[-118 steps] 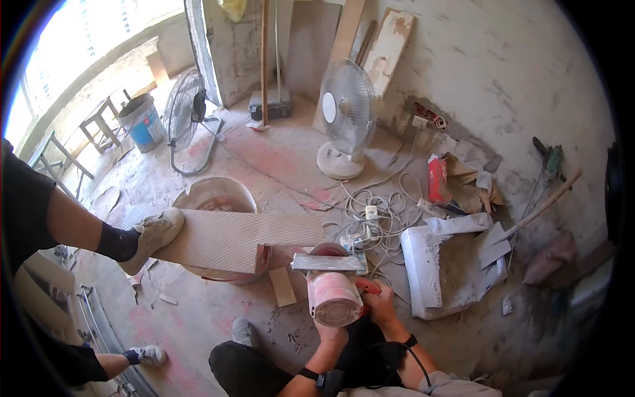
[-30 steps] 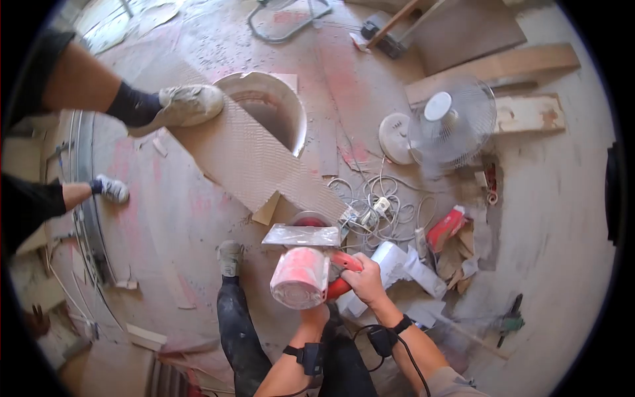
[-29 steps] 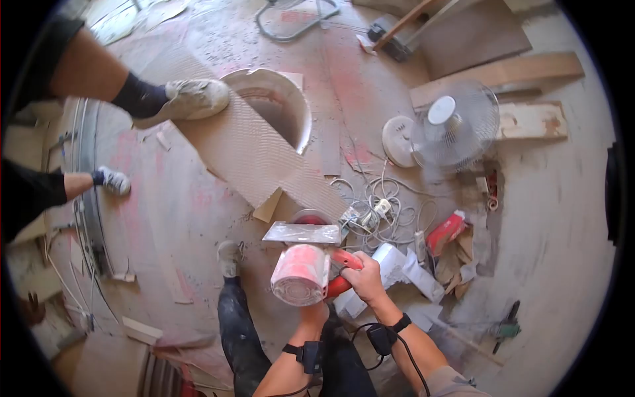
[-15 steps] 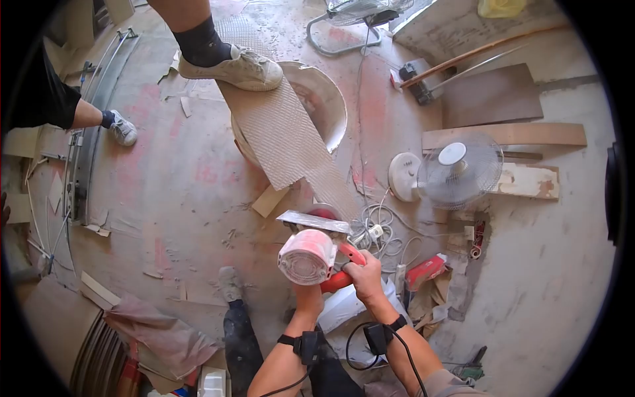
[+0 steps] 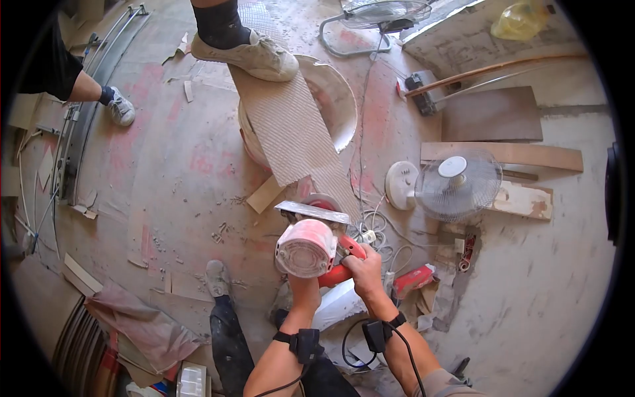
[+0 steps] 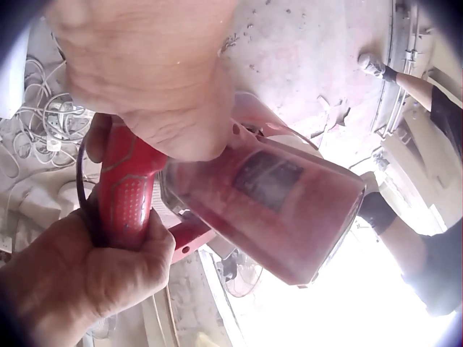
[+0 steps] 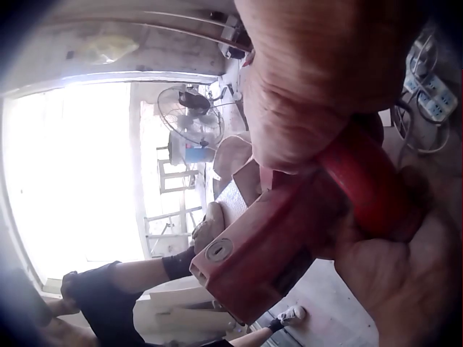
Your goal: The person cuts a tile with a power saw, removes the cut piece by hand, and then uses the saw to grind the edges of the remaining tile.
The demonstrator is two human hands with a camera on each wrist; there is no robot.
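A dusty red circular saw point(image 5: 306, 248) is held in both hands, its blade beside the notched near end of a ribbed board point(image 5: 284, 122). The left hand point(image 5: 304, 296) is under the saw's body, its fingers mostly hidden in the head view. Around the red rear handle point(image 6: 129, 195) curls the right hand point(image 5: 366, 270). In the left wrist view the left hand point(image 6: 152, 79) lies against the saw beside the right hand point(image 6: 87, 275). The right wrist view shows both hands gripping the red handle point(image 7: 372, 181). Another person's shoe point(image 5: 254, 58) presses on the board, which lies over a bucket point(image 5: 340, 109).
A white fan point(image 5: 460, 182) stands to the right, with coiled cables point(image 5: 390, 248) near the saw. A small board offcut point(image 5: 266, 194) lies left of the blade. Planks point(image 5: 509, 155) lean by the wall, and a metal rail point(image 5: 99, 92) is at left.
The head view has turned, so the board now slants toward the saw rather than lying across. Both hands have kept hold of the saw, and the shoe has stayed on the board.
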